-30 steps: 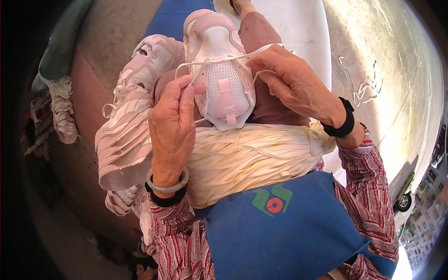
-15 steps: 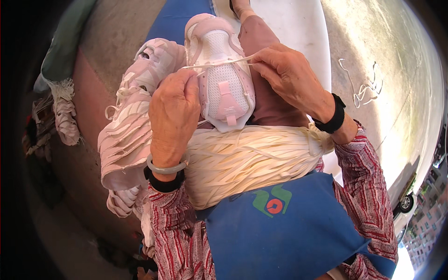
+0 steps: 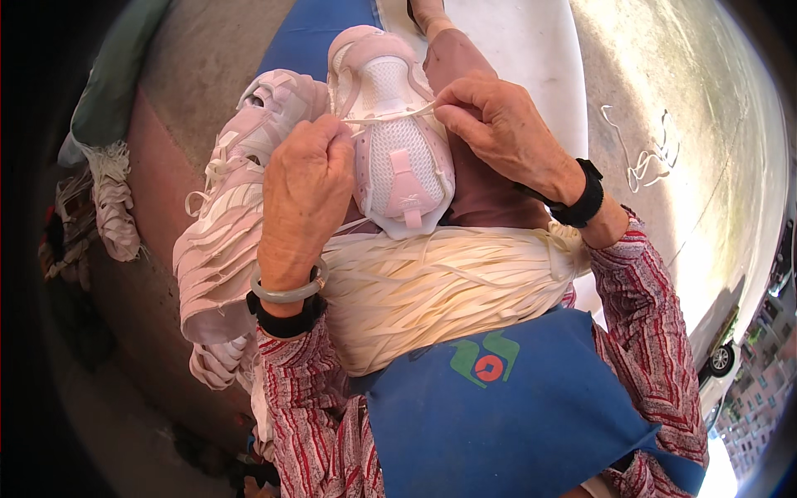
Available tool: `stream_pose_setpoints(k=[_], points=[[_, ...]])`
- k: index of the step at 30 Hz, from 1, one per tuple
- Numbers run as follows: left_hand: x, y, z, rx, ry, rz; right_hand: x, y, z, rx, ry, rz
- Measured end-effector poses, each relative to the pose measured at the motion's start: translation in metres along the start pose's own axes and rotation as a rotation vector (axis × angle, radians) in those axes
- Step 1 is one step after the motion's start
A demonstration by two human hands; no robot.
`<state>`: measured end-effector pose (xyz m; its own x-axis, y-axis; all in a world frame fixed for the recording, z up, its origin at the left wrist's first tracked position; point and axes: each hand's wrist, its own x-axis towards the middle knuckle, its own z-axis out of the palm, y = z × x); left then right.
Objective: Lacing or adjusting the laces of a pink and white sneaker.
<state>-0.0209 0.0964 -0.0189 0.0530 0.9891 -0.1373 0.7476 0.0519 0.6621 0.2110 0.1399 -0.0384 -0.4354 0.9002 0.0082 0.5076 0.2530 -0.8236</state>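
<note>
A pink and white shoe upper (image 3: 404, 158) with mesh panels and a pull tab lies over my thigh, the tab end toward me. Across its middle runs a cream shoelace (image 3: 390, 119), stretched between my two hands. My left hand (image 3: 310, 178) pinches one end at the upper's left edge. At its right edge my right hand (image 3: 496, 124) pinches the other end between thumb and fingertips. On my lap, just below the upper, rests a thick bundle of cream shoelaces (image 3: 448, 282).
Stacked pink shoe uppers (image 3: 220, 236) lean at my left. Loose laces (image 3: 652, 158) lie on the concrete floor to the right. A blue apron (image 3: 498, 407) covers my lap. A green bag-like cloth (image 3: 112, 91) is at the far left, beside more white pieces (image 3: 116, 199).
My hands have drawn slightly closer to the shoe upper. The right hand moved a little left, and the lace between them looks shorter. Both still pinch it.
</note>
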Motion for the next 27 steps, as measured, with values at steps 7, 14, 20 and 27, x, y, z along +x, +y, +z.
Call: stream_pose_setpoints(k=[7,14,20,27], points=[[0.005,0.003,0.002,-0.007,0.002,-0.064,0.003,-0.001,0.000,-0.031,-0.015,-0.043],[0.004,-0.001,0.002,-0.110,0.016,-0.066,0.013,-0.004,-0.003,0.017,-0.154,0.113],[0.014,0.010,0.002,0.086,0.007,0.148,0.016,-0.003,-0.002,-0.118,-0.099,-0.126],[0.013,0.010,0.009,0.158,0.022,0.158,0.025,0.000,0.002,-0.105,-0.249,-0.036]])
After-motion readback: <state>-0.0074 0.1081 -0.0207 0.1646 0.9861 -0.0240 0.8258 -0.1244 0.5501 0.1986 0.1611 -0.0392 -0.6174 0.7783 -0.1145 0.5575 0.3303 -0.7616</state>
